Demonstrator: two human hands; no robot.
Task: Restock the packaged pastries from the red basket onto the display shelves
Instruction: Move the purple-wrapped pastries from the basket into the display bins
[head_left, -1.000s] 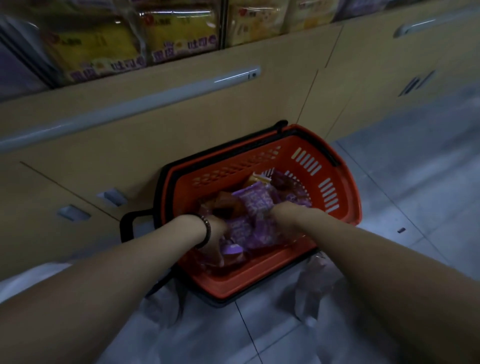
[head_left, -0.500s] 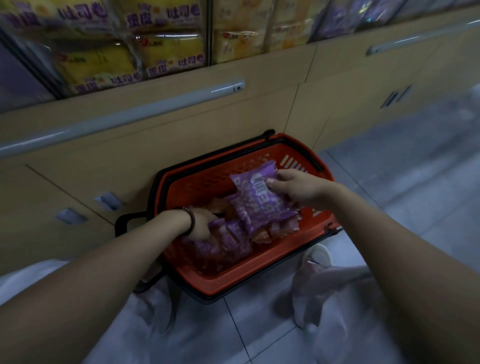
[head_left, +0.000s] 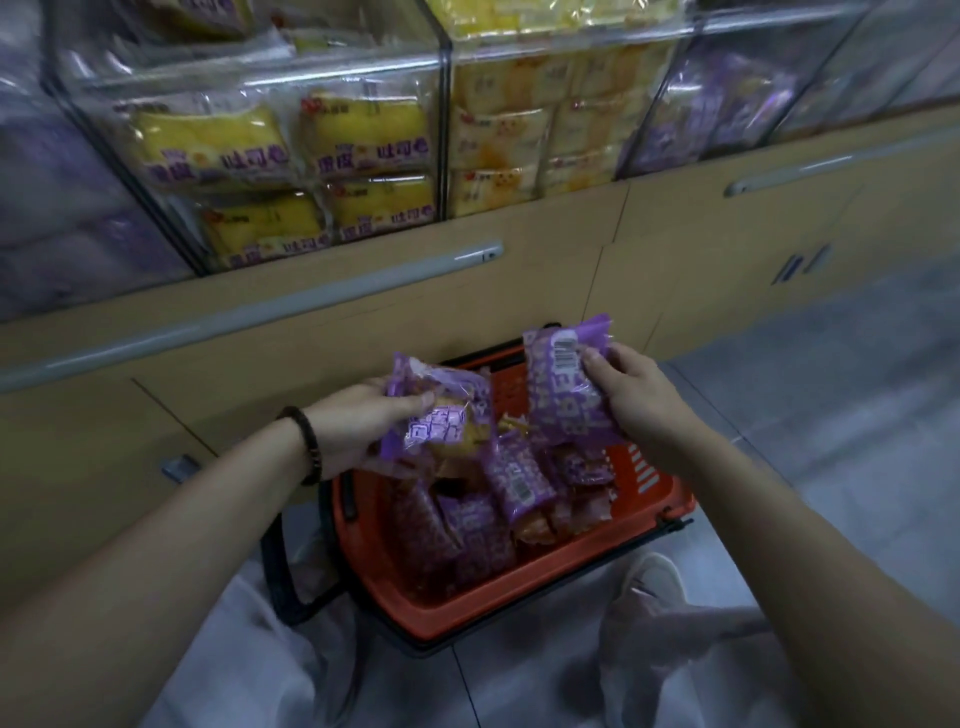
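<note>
The red basket (head_left: 524, 605) sits on the floor against the cabinet, holding several purple-wrapped pastries (head_left: 514, 480). My left hand (head_left: 358, 428) grips one purple pastry pack (head_left: 441, 415) above the basket's left side. A second purple pastry pack (head_left: 563, 387), barcode side up, is held upright in my right hand (head_left: 641, 400) above the basket's far right. Clear display bins above hold yellow packs (head_left: 291, 171), pale packs (head_left: 540, 140) and purple packs (head_left: 722, 109).
A beige cabinet (head_left: 519, 280) with long grey handles (head_left: 249, 312) runs under the bins. The basket's black handle (head_left: 283, 582) lies folded at its left. My light trousers and shoe (head_left: 654, 577) flank the basket on the grey tile floor (head_left: 831, 405).
Both hands have come up out of the basket, each with a purple pack. The view has tilted upward, bringing the display bins into sight.
</note>
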